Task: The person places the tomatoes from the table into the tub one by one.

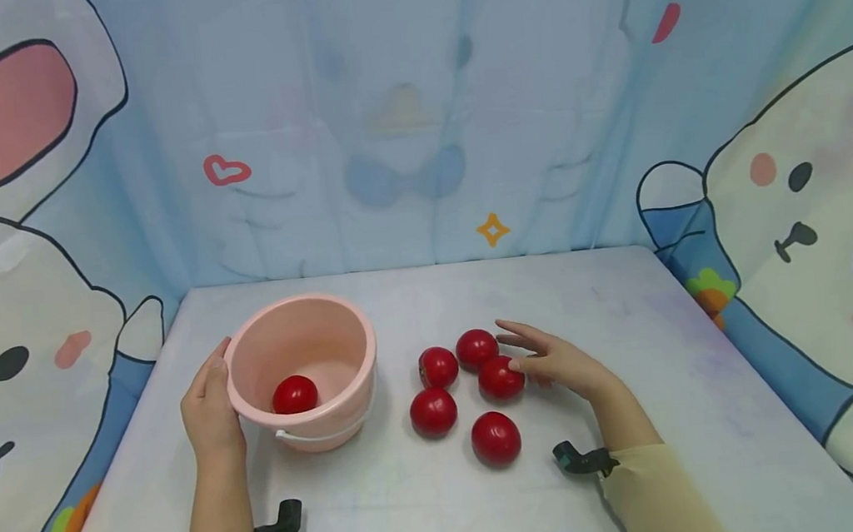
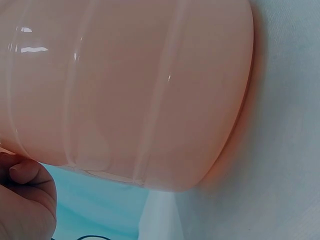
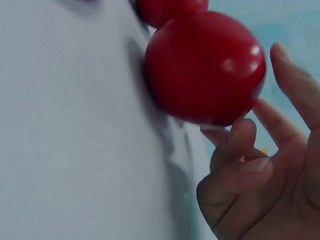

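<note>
My left hand [image 1: 210, 408] holds the pink bucket [image 1: 341, 327] by its left side, thumb up near the rim. From the left wrist, curled fingers [image 2: 30, 175] show against the bucket wall [image 2: 115, 90]. Inside the bucket lies one glossy red round fruit [image 1: 294, 394]. My right hand [image 1: 554, 362] reaches over the table with fingers spread, its fingertips right at the nearest red fruit [image 1: 500, 378]. In the right wrist view that fruit [image 3: 205, 67] sits beside the thumb and fingers, which are not wrapped round it.
Close by on the white table [image 1: 386, 511] lie more red fruits, among them a front one [image 1: 496, 439], a left one [image 1: 434, 412] and a back one [image 1: 476, 350]. A white handle [image 1: 327, 435] hangs down the bucket's front. Behind the table hangs a printed blue curtain [image 1: 396, 68].
</note>
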Action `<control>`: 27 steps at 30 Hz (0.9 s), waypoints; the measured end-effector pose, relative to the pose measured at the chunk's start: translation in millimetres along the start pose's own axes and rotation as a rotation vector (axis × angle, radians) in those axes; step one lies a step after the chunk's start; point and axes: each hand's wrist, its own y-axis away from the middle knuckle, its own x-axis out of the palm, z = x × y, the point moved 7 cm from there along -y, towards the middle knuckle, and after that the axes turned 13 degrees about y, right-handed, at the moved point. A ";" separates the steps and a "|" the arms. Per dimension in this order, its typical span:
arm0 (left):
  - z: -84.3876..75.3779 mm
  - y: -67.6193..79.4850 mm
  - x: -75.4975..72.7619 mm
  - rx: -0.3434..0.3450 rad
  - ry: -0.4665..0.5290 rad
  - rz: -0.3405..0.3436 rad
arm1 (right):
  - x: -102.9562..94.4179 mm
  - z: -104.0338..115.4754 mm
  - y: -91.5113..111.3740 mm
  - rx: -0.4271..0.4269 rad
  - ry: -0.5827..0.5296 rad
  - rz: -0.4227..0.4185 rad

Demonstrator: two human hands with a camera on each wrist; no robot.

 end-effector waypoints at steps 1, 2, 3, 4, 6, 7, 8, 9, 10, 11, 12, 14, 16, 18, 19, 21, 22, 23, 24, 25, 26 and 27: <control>0.4 0.0 0.0 -0.002 0.001 0.002 | 1.8 -2.8 -0.1 0.004 -0.011 0.003; 0.8 0.0 -0.1 -0.004 -0.002 0.003 | 3.7 -5.3 -0.2 0.006 -0.023 0.008; 1.3 0.2 -0.2 -0.008 -0.005 0.003 | 5.2 -8.0 -0.3 0.014 -0.030 0.010; 1.7 0.2 -0.4 -0.010 -0.003 0.003 | 6.7 -10.0 -0.4 0.015 -0.034 0.016; 2.2 0.4 -0.7 -0.013 -0.001 0.003 | 8.9 -12.9 -0.6 0.012 -0.036 0.023; 2.3 0.6 -0.7 -0.014 -0.005 0.003 | 9.5 -14.1 -0.5 0.009 -0.037 0.027; 2.3 0.7 -0.8 -0.012 -0.010 0.003 | 9.9 -15.0 -0.1 0.007 -0.039 0.030; 2.3 0.7 -0.7 -0.013 -0.009 0.003 | 9.8 -16.0 0.3 0.009 -0.042 0.031; 2.0 0.7 -0.6 -0.012 -0.008 0.003 | 9.9 -16.6 1.0 0.008 -0.047 0.035; 1.7 0.7 -0.2 -0.012 -0.008 0.005 | 9.8 -17.3 1.9 0.010 -0.054 0.041; 1.4 0.7 -0.2 -0.010 -0.009 0.004 | 9.9 -17.2 2.9 0.002 -0.057 0.050; 0.9 0.4 -0.2 -0.008 -0.009 0.002 | 10.2 -17.7 4.7 0.002 -0.065 0.069; 0.8 0.1 -0.4 -0.008 -0.006 -0.003 | 10.9 -18.2 6.1 0.002 -0.068 0.089; 0.9 -0.2 -0.7 -0.007 -0.001 -0.008 | 12.1 -18.0 6.7 -0.010 -0.066 0.109; 1.1 -0.3 -0.8 -0.009 0.003 -0.010 | 12.7 -18.4 6.8 -0.007 -0.065 0.115; 1.5 -0.2 -0.9 -0.009 0.005 -0.012 | 14.0 -18.0 6.8 -0.017 -0.063 0.130; 1.5 -0.1 -0.8 -0.008 0.004 -0.013 | 14.5 -17.7 6.7 -0.025 -0.061 0.135; 1.4 0.0 -0.8 -0.009 0.006 -0.014 | 15.1 -17.3 6.5 -0.035 -0.061 0.139; 1.6 0.1 -0.9 -0.010 0.011 -0.016 | 15.4 -17.4 6.3 -0.036 -0.061 0.141; 1.3 0.2 -0.9 -0.009 0.012 -0.017 | 15.7 -17.3 6.0 -0.042 -0.060 0.141; 0.7 0.4 -0.7 -0.006 0.007 -0.016 | 15.8 -17.3 5.7 -0.048 -0.058 0.140; 0.2 0.6 -0.5 -0.003 0.002 -0.015 | 15.8 -17.3 5.2 -0.054 -0.055 0.137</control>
